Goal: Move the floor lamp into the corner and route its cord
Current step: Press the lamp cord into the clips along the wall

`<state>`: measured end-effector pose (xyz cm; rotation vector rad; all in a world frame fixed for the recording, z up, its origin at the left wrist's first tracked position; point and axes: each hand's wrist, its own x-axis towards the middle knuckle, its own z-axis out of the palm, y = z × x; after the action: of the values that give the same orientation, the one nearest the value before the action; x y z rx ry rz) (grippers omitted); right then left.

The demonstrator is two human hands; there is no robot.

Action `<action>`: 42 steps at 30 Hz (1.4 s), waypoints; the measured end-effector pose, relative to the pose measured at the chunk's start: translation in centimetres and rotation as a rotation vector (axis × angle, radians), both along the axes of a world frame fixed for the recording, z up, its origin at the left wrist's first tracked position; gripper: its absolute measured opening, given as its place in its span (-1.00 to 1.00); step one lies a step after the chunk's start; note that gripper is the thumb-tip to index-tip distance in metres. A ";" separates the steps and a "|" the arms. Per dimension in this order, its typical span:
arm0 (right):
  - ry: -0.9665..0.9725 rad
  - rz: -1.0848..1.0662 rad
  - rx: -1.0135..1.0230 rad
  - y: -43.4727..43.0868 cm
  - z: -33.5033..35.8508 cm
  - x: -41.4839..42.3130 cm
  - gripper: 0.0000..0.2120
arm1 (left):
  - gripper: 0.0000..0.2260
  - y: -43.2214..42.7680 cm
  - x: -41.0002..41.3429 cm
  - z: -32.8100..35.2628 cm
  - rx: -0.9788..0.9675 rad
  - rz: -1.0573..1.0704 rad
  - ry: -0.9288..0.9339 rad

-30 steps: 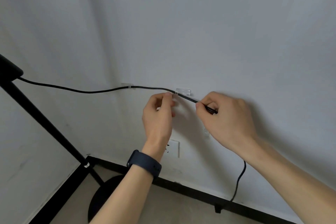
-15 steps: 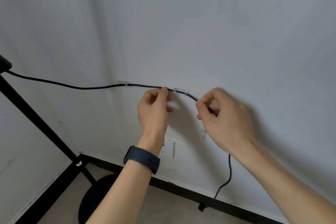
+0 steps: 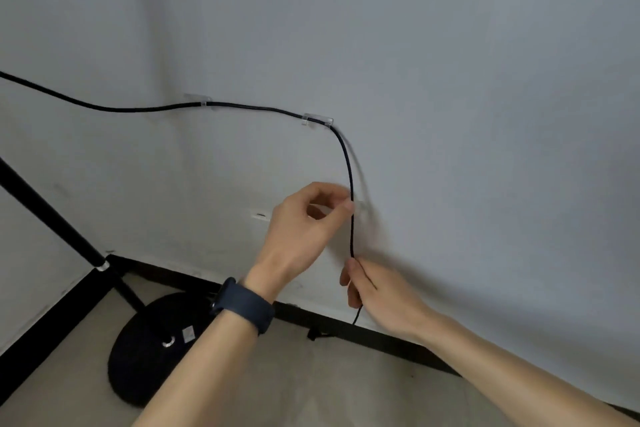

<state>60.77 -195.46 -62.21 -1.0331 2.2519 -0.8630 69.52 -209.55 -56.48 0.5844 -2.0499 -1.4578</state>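
Observation:
The black cord [image 3: 138,109] runs along the white wall from the left edge through two clear clips [image 3: 199,100] [image 3: 317,119], then bends down. My left hand [image 3: 304,229], with a dark watch on the wrist, pinches the cord at a third clear clip [image 3: 362,208]. My right hand [image 3: 377,291] grips the cord lower down, pulled straight; its loose end hangs below my fist. The floor lamp's black pole [image 3: 52,215] slants down to its round black base [image 3: 152,350] in the corner.
A black baseboard [image 3: 346,324] runs along the foot of both walls. A white wall outlet [image 3: 260,215] shows partly behind my left hand. The floor [image 3: 311,385] is beige.
Both hands dropped from the second clip down the wall. The cord now sits in the second clip and bends downward, stretched between my hands at the third clip.

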 end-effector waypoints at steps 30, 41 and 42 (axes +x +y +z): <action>0.088 -0.279 -0.329 0.9 -1.9 -2.3 -0.73 | -0.93 0.1 -2.7 -2.4 0.084 0.180 0.124; -0.165 -0.262 -0.174 -1.0 -3.4 -2.1 -0.70 | -0.85 -1.2 -0.8 -6.6 0.217 0.190 0.025; -0.159 -0.256 -0.165 -1.2 -3.3 -2.1 -0.70 | -0.87 -1.2 -0.3 -8.2 0.197 0.174 -0.051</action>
<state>58.67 -196.70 -65.52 -0.7243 2.2358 -1.2120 69.23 -210.76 -64.64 0.8653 -1.8534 -1.5639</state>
